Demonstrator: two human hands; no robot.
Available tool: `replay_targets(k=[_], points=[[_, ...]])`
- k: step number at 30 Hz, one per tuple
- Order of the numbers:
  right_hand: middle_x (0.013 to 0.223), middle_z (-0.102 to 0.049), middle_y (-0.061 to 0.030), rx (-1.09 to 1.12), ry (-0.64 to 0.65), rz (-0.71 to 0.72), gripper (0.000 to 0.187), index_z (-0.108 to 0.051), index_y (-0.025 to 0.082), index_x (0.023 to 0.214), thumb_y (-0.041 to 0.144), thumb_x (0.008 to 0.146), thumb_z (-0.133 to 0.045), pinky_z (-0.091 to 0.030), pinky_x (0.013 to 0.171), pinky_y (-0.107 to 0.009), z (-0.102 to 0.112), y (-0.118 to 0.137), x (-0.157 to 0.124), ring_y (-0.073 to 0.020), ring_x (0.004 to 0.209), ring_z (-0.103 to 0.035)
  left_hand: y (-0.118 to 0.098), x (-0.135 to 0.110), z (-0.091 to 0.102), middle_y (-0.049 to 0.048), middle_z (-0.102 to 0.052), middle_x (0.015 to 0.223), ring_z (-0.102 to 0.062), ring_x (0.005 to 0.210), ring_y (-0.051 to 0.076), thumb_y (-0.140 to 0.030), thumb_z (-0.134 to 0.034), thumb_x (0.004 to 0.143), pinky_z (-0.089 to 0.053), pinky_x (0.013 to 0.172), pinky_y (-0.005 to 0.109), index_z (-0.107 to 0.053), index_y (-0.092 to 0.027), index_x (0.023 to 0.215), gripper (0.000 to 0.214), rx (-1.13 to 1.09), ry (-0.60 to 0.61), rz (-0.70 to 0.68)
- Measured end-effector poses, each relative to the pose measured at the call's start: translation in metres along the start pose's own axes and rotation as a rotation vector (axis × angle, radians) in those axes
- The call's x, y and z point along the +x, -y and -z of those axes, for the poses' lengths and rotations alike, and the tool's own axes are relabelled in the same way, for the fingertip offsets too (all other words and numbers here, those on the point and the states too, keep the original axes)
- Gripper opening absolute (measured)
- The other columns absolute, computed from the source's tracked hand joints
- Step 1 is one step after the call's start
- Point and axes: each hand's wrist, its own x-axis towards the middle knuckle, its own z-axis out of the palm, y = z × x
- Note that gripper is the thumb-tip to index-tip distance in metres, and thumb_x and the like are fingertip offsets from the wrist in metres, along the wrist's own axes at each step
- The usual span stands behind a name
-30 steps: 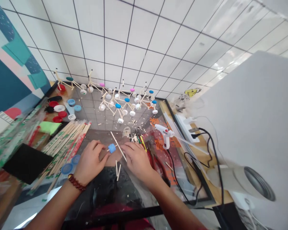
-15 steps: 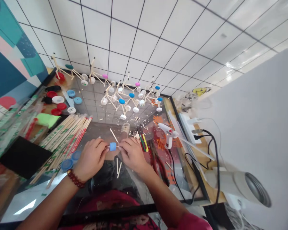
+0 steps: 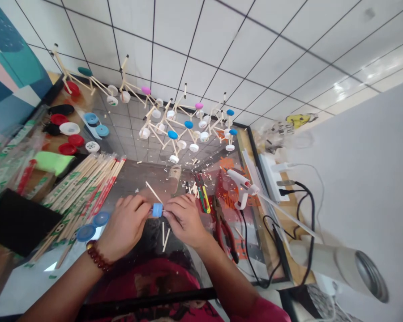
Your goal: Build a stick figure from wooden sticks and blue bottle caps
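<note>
A pair of blue bottle caps [image 3: 157,209], set face to face, sits on a thin wooden stick between my hands. My left hand [image 3: 126,228] pinches the stick's left end, its fingertips close beside the caps. At the other end, my right hand [image 3: 184,220] is closed on the stick; the fingers cover most of it. A loose stick [image 3: 153,191] lies just beyond the caps, and two short stick pieces [image 3: 166,238] lie nearer me on the glass tabletop. To the left of my left hand are two more blue caps [image 3: 86,232].
Small stick-and-cap models [image 3: 173,135] stand along the back. Wrapped chopsticks [image 3: 83,197] and loose caps [image 3: 69,129] lie left. On the right are a cutter knife [image 3: 205,199], pliers [image 3: 224,228], a corded glue gun [image 3: 242,188], a power strip [image 3: 272,176] and a lamp-like cylinder [image 3: 342,264].
The view has shifted slightly. My hands still grip the stick; the caps sit a little lower in view and look slightly turned, with the stick less visible on the right.
</note>
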Motion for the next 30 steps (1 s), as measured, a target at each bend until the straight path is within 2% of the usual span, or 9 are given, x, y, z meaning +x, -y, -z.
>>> replay_targets(k=[6, 11, 17, 20, 25, 28, 30], points=[[0.091, -0.078, -0.0021, 0.031, -0.037, 0.052, 0.014, -0.070, 0.026, 0.100, 0.020, 0.105, -0.058, -0.048, 0.092, -0.045, -0.003, 0.000, -0.001, -0.0206, 0.085, -0.068, -0.004, 0.003, 0.007, 0.0071, -0.070, 0.088, -0.058, 0.085, 0.029, -0.004, -0.049, 0.099, -0.041, 0.076, 0.044, -0.070, -0.022, 0.089, 0.029, 0.045, 0.090, -0.049], [0.087, -0.075, -0.0034, 0.050, -0.039, 0.092, 0.016, -0.068, 0.026, 0.099, 0.016, 0.102, -0.057, -0.051, 0.088, -0.045, -0.002, 0.003, 0.000, -0.0215, 0.080, -0.065, -0.008, 0.005, 0.009, 0.0070, -0.068, 0.087, -0.059, 0.085, 0.030, 0.002, -0.052, 0.089, -0.040, 0.076, 0.044, -0.071, -0.022, 0.088, 0.031, 0.093, 0.176, -0.056], [0.087, -0.078, -0.0035, 0.048, -0.099, 0.149, 0.020, -0.069, 0.026, 0.099, 0.014, 0.105, -0.055, -0.053, 0.085, -0.044, -0.002, 0.005, 0.002, -0.0217, 0.075, -0.065, -0.009, 0.002, 0.003, 0.0075, -0.067, 0.086, -0.058, 0.085, 0.030, 0.005, -0.053, 0.084, -0.041, 0.077, 0.044, -0.071, -0.022, 0.086, 0.033, 0.099, 0.150, -0.049], [0.087, -0.079, -0.0030, 0.063, -0.094, 0.140, 0.021, -0.070, 0.027, 0.099, 0.015, 0.107, -0.054, -0.053, 0.085, -0.044, -0.001, 0.006, 0.002, -0.0219, 0.074, -0.066, -0.009, 0.001, 0.000, 0.0087, -0.066, 0.085, -0.058, 0.084, 0.031, 0.005, -0.051, 0.084, -0.042, 0.076, 0.046, -0.070, -0.023, 0.085, 0.033, 0.061, 0.129, -0.053], [0.091, -0.079, -0.0040, 0.058, 0.017, 0.064, 0.023, -0.072, 0.029, 0.101, 0.015, 0.106, -0.055, -0.053, 0.089, -0.046, -0.001, 0.006, 0.000, -0.0235, 0.081, -0.069, -0.007, 0.002, 0.000, 0.0093, -0.067, 0.085, -0.060, 0.086, 0.032, 0.003, -0.049, 0.085, -0.044, 0.077, 0.047, -0.069, -0.024, 0.085, 0.034, 0.006, 0.149, -0.014], [0.091, -0.078, -0.0046, 0.061, 0.025, 0.020, 0.021, -0.073, 0.030, 0.103, 0.020, 0.108, -0.055, -0.053, 0.090, -0.047, -0.002, 0.003, -0.001, -0.0239, 0.084, -0.069, -0.005, 0.003, 0.003, 0.0087, -0.069, 0.085, -0.063, 0.085, 0.031, -0.001, -0.048, 0.093, -0.047, 0.076, 0.046, -0.068, -0.024, 0.084, 0.031, -0.041, 0.133, -0.002], [0.094, -0.079, -0.0050, 0.070, -0.007, -0.032, 0.022, -0.074, 0.031, 0.105, 0.023, 0.110, -0.054, -0.053, 0.092, -0.048, -0.004, 0.001, -0.002, -0.0241, 0.087, -0.071, -0.004, 0.003, 0.004, 0.0092, -0.074, 0.094, -0.067, 0.090, 0.030, -0.009, -0.047, 0.101, -0.050, 0.079, 0.045, -0.070, -0.023, 0.094, 0.028, -0.108, 0.076, 0.031]])
